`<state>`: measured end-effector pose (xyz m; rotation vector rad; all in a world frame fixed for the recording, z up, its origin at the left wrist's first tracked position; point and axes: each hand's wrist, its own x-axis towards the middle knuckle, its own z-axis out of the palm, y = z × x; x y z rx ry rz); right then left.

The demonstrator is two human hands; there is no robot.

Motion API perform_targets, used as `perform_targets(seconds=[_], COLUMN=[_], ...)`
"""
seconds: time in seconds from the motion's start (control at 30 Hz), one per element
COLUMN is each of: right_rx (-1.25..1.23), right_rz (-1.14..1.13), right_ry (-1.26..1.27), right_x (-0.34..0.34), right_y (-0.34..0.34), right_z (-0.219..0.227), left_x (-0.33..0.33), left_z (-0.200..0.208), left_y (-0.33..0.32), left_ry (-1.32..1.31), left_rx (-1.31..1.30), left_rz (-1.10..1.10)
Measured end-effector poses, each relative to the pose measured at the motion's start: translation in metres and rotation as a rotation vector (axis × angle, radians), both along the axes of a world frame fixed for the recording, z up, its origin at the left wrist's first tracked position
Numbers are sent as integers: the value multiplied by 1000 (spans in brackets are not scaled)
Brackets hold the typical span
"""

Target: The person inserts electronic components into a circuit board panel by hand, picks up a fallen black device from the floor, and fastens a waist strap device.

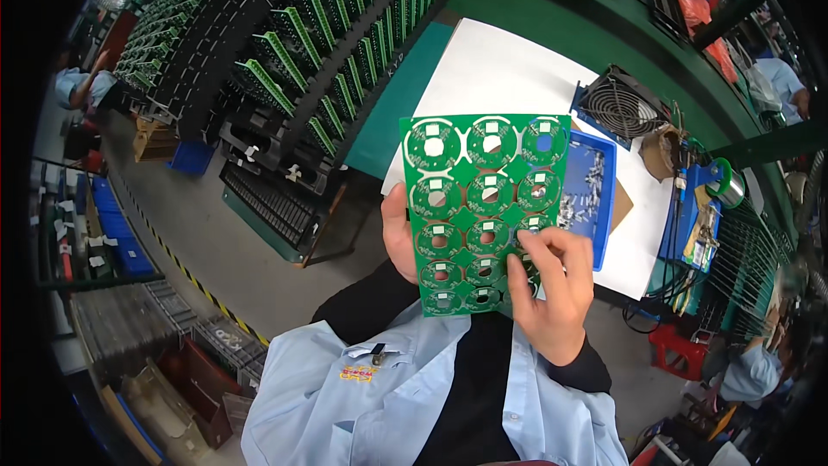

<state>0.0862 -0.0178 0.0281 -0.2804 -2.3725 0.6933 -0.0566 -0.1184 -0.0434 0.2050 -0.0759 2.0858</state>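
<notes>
A black fan with round rings on its front sits on the far right. A brown roll is just beside it, and a spool of silver wire is farther right. A red stool stands on the right. On the left, a yellow and black stripe runs along the floor. Far left, there is a small blue bin

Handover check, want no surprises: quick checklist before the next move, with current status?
1. Left hand supporting the green board at its left edge: ok.
2. Right hand at the board's right side: ok.
3. Small part between the right fingertips: cannot tell.
4. Blue tray beside the board, stocked with small parts: ok.
5. Board flat on the white sheet: not ok, held up.
6. Fan running: cannot tell.
</notes>
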Motion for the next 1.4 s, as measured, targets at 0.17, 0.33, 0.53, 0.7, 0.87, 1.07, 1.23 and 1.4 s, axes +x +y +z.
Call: perform_targets(seconds=[0.17, 0.33, 0.53, 0.7, 0.87, 1.07, 1.23, 1.4], right_rx=[-2, -578, -940, -814, -429, -66, 19, -59], right_rz=[-202, -42, -11, 187, 151, -126, -56, 4], right_ry=[-44, -84, 3, -263, -328, -352, -333, -327], right_x=[-11, -8, -8, -8, -15, -31, -40, -37], right_y=[-3, -5, -11, 22, 64, 134, 152, 140], right_z=[-8, -37, -39, -35, -22, -49, -62, -67], left_x=[-15, -27, -36, -67, -57, -54, -62, -59], left_z=[0, -14, -14, -34, -46, -34, -42, -38], left_y=[0, -2, -22, -55, -53, -22, -7, -2], left_ry=[-34, -176, -106, 257, 337, 433, 420, 397], left_rx=[-19, 152, -247, -450, -725, -768, -779, -864], left_rz=[-41, -60, -50, -173, 53, 1, 4, 103])
